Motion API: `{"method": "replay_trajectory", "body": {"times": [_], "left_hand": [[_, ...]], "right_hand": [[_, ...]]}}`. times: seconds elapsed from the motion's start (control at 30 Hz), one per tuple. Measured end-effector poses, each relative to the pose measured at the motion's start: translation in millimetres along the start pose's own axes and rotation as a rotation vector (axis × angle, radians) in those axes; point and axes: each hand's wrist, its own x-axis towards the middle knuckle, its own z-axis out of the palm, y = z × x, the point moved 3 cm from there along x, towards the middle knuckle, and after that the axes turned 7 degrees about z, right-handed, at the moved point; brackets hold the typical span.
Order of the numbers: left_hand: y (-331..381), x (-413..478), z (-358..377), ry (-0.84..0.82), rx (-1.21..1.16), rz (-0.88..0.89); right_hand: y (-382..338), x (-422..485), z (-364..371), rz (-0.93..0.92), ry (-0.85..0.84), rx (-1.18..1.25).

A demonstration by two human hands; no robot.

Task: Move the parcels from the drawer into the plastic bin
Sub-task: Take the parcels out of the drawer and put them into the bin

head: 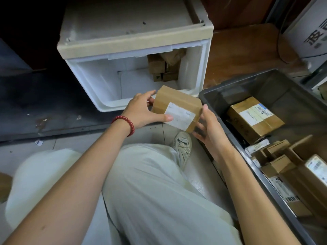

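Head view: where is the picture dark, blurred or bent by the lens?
In the head view, the upper left corner is nearly black. The parcels deep in the drawer lie in shadow. The label on the held parcel is too blurred to read. The plastic bin has a rim that bows slightly from wide-angle distortion.

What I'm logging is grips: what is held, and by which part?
A parcel, in both hands: left hand grips its left end, thumb by its label; right hand holds its right end.
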Motion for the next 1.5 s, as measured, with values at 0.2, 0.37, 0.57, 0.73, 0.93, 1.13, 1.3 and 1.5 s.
{"method": "replay_trajectory", "body": {"times": [0.2, 0.37, 0.57, 0.73, 0.93, 1.13, 1.3, 1.5], "left_hand": [[-0.9, -0.5, -0.8, 0.02, -0.071, 0.018], [-1.8, -0.2, -2.4, 0.093, -0.068, 0.009], [-2.0, 0.4, 0.8, 0.025, -0.048, -0.006], [5.1, 1.6, 4.9, 0.017, 0.011, 0.026], [27.4, 11.2, 9.3, 0.092, 0.04, 0.08], [61.4, 41.2, 31.6, -0.026, 0.143, 0.188], [100.4, 82.6, 64.7, -0.173, 0.153, 0.264], [127.2, 124.2, 131.1, -0.377, 0.219, 0.319]], "right_hand": [[-2.3, 1.6, 0.5, -0.006, 0.01, 0.016], [3.2, 4.2, -0.8, 0.002, 0.01, 0.02], [2.5, 6.1, -3.2, -0.015, 0.017, 0.07], [0.4, 3.8, -8.3, -0.129, 0.124, 0.121], [-3.4, 0.1, -22.0, -0.253, 0.17, 0.044], [-9.7, -10.0, -56.0, -0.284, 0.227, 0.066], [-23.1, -13.6, -101.3, -0.294, 0.345, 0.098], [-1.1, -11.6, -154.0, -0.208, 0.499, 0.142]]}}
